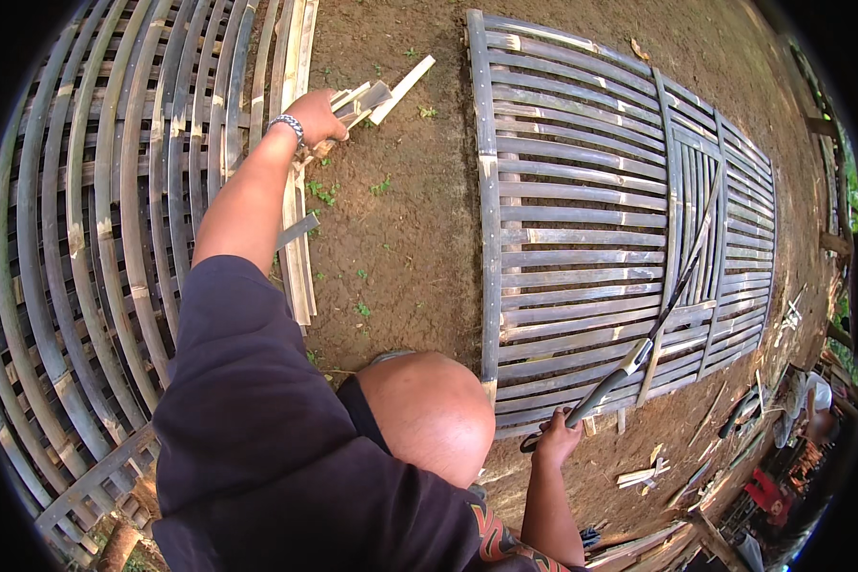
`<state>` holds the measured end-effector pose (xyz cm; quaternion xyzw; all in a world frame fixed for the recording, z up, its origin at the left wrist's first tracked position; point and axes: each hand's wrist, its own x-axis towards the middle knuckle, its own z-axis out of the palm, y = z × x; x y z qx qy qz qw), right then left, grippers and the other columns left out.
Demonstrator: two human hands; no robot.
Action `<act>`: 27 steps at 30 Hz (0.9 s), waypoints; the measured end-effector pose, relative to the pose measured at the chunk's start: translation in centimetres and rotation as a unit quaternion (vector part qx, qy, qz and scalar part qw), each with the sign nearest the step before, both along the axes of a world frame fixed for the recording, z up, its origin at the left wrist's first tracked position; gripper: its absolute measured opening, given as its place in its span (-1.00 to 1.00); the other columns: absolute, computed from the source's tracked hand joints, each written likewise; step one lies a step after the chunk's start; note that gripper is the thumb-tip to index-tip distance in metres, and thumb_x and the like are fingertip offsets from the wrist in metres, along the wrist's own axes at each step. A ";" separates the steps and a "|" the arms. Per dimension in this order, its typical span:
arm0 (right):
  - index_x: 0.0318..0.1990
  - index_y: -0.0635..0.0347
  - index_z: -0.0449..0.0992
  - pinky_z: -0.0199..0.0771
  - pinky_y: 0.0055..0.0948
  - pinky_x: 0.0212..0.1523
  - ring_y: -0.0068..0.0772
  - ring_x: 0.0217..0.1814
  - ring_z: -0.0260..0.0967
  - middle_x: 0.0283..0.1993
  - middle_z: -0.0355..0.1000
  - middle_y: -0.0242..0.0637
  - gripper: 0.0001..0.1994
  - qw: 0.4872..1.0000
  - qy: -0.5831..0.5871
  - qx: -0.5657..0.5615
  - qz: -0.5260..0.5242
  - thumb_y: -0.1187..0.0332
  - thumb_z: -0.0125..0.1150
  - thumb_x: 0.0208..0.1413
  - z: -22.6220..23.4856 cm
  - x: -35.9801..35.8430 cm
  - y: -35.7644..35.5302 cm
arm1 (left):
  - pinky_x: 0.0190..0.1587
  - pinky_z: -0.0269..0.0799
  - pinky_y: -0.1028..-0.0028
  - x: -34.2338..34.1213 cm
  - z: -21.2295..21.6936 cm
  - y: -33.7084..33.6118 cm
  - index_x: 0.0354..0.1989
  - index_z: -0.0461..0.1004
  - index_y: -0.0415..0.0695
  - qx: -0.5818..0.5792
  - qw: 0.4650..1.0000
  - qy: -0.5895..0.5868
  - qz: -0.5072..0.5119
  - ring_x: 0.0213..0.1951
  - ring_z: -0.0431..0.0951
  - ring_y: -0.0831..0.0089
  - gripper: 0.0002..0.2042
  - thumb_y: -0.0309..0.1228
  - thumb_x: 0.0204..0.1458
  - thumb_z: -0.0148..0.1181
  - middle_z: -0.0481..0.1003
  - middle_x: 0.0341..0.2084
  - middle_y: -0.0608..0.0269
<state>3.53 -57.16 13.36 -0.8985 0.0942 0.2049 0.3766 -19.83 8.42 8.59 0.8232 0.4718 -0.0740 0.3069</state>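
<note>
At the upper left, my left hand [316, 118], with a chain bracelet at its wrist, is closed round a small bundle of short split bamboo strips [360, 99]. The bundle is just beside the right edge of a slatted bamboo panel [129, 191]. My right hand [558, 440] is closed on the dark handle of a long, narrow-bladed tool [637, 353], low on the right. A pale collar joins its handle to a thin dark blade, which slants up across a second bamboo panel [582, 217]. The blade's exact kind is unclear.
Long pale bamboo slats [298, 257] run along the left panel's edge. Brown soil [391, 229] with small weeds separates the two panels. My bent knee [434, 410] is low in the middle. Bamboo scraps [643, 474] and a red item [768, 494] lie at the lower right.
</note>
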 end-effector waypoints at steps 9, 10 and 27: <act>-0.10 0.25 0.36 0.37 -0.50 -0.52 -0.55 -0.52 0.27 -0.36 0.33 -0.35 -0.83 0.997 0.010 0.057 -0.043 0.48 0.19 0.21 -1.1 0.6 -0.5 | -0.05 0.47 0.35 -3.2 3.2 -4.9 -0.02 0.49 -0.26 -0.092 0.994 -0.059 0.000 -0.25 0.57 0.31 -0.42 -0.28 -0.26 0.52 0.60 -0.27 0.11; -0.11 0.24 0.37 0.37 -0.49 -0.51 -0.55 -0.52 0.25 -0.36 0.34 -0.35 -0.83 0.998 0.011 0.060 -0.034 0.47 0.19 0.21 -1.2 0.6 -0.4 | -0.08 0.49 0.36 -4.0 5.2 -6.7 -0.06 0.49 -0.25 -0.091 0.996 -0.012 -0.012 -0.26 0.56 0.31 -0.44 -0.31 -0.27 0.53 0.60 -0.27 0.11; -0.13 0.27 0.38 0.35 -0.49 -0.54 -0.50 -0.55 0.29 -0.37 0.38 -0.29 -0.86 0.999 0.013 0.037 -0.018 0.45 0.18 0.23 -1.8 1.4 0.7 | 0.13 0.43 0.13 -12.2 0.8 -20.6 -0.04 0.43 -0.18 0.057 0.985 0.122 0.107 0.05 0.49 -0.07 -0.51 -0.52 -0.24 0.43 0.46 -0.08 -0.06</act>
